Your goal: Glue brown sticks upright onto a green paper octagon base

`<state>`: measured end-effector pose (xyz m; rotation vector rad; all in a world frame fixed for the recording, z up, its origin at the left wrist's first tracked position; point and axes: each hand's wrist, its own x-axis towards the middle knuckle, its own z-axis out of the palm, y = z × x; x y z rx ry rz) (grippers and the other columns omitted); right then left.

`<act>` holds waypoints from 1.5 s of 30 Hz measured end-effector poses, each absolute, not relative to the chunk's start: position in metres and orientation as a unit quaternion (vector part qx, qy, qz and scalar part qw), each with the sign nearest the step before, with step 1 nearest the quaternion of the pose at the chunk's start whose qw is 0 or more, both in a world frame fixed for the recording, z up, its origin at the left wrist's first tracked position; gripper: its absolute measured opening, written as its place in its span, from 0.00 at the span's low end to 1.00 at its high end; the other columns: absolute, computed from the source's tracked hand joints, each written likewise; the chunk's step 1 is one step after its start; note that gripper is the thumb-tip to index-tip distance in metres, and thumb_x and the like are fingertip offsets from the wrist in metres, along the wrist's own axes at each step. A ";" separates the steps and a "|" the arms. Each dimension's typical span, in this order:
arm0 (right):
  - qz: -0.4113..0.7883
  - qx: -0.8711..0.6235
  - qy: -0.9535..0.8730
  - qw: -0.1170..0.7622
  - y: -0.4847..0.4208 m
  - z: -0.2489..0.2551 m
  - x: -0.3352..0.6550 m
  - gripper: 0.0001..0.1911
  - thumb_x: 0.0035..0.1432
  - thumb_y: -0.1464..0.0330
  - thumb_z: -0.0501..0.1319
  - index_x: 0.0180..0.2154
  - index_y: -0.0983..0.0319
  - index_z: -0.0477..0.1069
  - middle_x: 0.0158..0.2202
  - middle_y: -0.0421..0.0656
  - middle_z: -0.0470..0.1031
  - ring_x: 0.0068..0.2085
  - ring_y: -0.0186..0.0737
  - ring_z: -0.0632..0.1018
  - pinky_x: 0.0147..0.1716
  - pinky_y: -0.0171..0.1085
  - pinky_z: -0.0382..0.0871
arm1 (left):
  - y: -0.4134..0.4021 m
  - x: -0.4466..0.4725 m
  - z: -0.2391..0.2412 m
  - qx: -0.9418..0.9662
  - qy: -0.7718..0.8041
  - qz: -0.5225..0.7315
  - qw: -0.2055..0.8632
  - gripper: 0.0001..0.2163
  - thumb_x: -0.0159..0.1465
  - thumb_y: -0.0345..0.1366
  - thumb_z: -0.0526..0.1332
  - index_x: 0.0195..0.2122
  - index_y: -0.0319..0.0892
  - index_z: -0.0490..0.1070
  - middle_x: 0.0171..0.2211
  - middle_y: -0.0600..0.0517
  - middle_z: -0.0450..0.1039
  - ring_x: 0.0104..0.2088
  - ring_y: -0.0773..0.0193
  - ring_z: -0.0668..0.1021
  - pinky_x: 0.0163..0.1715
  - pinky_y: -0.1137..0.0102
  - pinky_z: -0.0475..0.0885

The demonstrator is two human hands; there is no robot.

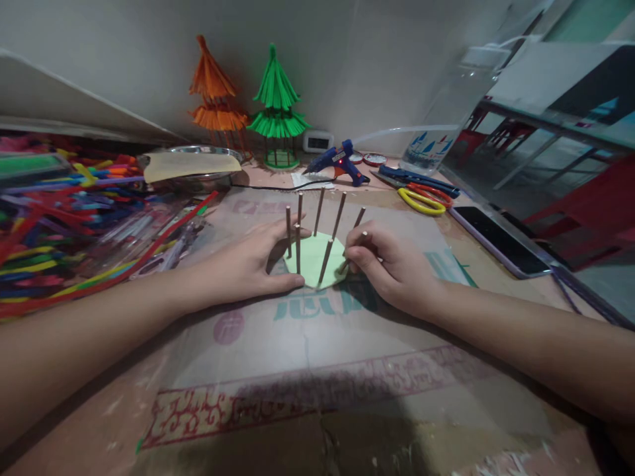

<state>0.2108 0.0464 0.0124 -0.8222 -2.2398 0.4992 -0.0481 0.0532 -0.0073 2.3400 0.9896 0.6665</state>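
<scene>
A light green flat base [312, 254] lies on the work surface, with several brown sticks [338, 215] standing up around its edge, some a little tilted. My left hand [253, 261] is curved round the base's left side, its thumb at the near edge and its fingers behind the sticks, gripping it. At the right edge, my right hand [384, 264] pinches one brown stick [353, 250] between thumb and fingers. That stick leans, and its lower end is close to the base; whether it is fixed there I cannot tell.
Behind stand orange [215, 92] and green [275, 99] tiered pipe-cleaner towers. A glue gun [340, 162] with a red light, scissors [421, 200], a phone [499, 240] and a clear bottle [436, 119] are to the right. Colourful pipe cleaners [74, 225] crowd the left.
</scene>
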 end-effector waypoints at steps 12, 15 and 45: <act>0.158 -0.305 -0.877 0.336 0.047 0.012 0.211 0.07 0.69 0.68 0.54 0.36 0.60 0.65 0.27 0.37 0.68 0.26 0.33 0.70 0.28 0.33 0.62 | 0.052 -0.047 -0.004 0.865 0.375 0.231 0.240 0.34 0.62 0.46 0.66 0.67 0.46 0.57 0.63 0.45 0.68 0.62 0.49 0.72 0.64 0.55 0.64; 0.164 -0.310 -0.877 0.328 0.047 0.013 0.210 0.08 0.69 0.67 0.53 0.35 0.60 0.64 0.27 0.37 0.68 0.26 0.33 0.70 0.28 0.33 0.62 | 0.052 -0.047 -0.003 0.867 0.376 0.228 0.234 0.34 0.62 0.46 0.66 0.67 0.46 0.56 0.63 0.44 0.68 0.62 0.49 0.72 0.64 0.55 0.64; 0.186 -0.320 -0.876 0.309 0.048 0.015 0.210 0.08 0.70 0.65 0.53 0.36 0.60 0.64 0.27 0.37 0.69 0.26 0.33 0.70 0.28 0.33 0.62 | 0.053 -0.048 -0.004 0.869 0.382 0.215 0.229 0.34 0.62 0.47 0.65 0.67 0.46 0.57 0.65 0.44 0.66 0.63 0.48 0.70 0.65 0.52 0.64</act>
